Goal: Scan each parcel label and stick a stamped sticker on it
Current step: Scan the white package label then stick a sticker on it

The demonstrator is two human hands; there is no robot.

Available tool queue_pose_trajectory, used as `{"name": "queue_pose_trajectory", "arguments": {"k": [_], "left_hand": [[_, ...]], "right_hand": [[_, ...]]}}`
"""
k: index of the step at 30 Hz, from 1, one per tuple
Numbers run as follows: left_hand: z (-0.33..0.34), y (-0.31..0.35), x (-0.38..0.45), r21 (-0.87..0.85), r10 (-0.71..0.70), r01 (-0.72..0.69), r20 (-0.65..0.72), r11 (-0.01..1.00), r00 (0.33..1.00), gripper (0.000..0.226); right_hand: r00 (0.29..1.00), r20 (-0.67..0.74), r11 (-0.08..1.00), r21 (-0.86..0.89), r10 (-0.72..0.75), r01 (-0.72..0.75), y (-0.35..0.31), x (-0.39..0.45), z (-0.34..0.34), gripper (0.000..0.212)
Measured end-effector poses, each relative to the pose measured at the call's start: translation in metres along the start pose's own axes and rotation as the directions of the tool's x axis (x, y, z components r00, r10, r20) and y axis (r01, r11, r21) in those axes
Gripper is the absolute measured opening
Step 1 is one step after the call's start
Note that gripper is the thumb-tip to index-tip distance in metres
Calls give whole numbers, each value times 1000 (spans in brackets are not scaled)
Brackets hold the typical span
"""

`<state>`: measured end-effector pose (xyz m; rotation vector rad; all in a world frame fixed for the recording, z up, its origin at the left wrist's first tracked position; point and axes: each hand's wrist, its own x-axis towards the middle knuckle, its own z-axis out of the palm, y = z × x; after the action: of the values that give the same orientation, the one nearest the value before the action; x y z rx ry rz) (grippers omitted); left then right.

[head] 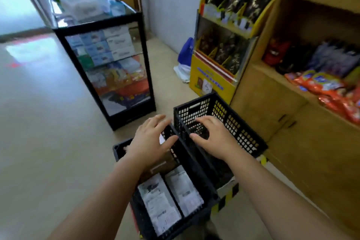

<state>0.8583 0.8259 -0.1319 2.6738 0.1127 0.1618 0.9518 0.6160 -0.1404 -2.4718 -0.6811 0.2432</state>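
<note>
Two black perforated crates are seen on the floor, side by side and touching along one wall. The left crate (196, 179) lies at about 6 o'clock in the view; the right crate (241, 132) stands just beyond it, toward 4 o'clock. Two white-labelled parcels are seen in the near end of the left crate, lying flat and side by side: one parcel (159, 202) on the left and a second parcel (184, 193) just beside it on the right. A brown item (159, 167) is partly seen beyond them, under the left forearm; what it is cannot be told.

Two hands are held out over the crates. The left hand (150, 138) hovers over the far end of the left crate, its fingers (159, 121) spread wide and holding nothing. The right hand (212, 138) is over the right crate, its fingers (202, 121) loosely bent and spread, nothing held.

One glass cabinet (109, 64) with stacked boxes stands at 11 o'clock, one yellow display stand (214, 82) at 1 o'clock, and one wooden shelf (276, 91) with snack packets at 3 o'clock.
</note>
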Motion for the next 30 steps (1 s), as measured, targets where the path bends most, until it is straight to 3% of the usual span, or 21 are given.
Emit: {"name": "queue_pose_trajectory", "arguments": {"k": [4,7,11,14,17,24,26,30], "left_hand": [[-25,81,14,-38,276,-275,17,961,961,75],[-32,168,15,-129,489,-484,6,866,872,69],[-24,299,-17,-225,730,-710,11,667,683,60],[-5,393,-72,-347,871,-816,4,463,492,65],[24,482,-160,-470,959,-846,3,252,284,65],[85,612,-402,-657,991,-752,53,-56,-120,59],[97,637,-470,-696,975,-708,53,-118,-214,60],[124,673,-580,-755,939,-629,54,-185,-340,59]], "right_hand": [[960,-207,982,19,187,-187,2,-82,-80,63],[864,-390,944,48,318,-325,12,-165,-139,65],[610,-673,852,58,419,-521,23,-308,-195,64],[398,-770,753,159,499,-638,17,-433,-212,61],[165,-800,626,303,577,-719,6,-568,-206,63],[-322,-715,333,612,621,-717,-46,-833,-125,58],[-418,-674,258,667,609,-699,-62,-894,-102,57],[-526,-601,143,729,602,-669,-76,-989,-73,57]]}}
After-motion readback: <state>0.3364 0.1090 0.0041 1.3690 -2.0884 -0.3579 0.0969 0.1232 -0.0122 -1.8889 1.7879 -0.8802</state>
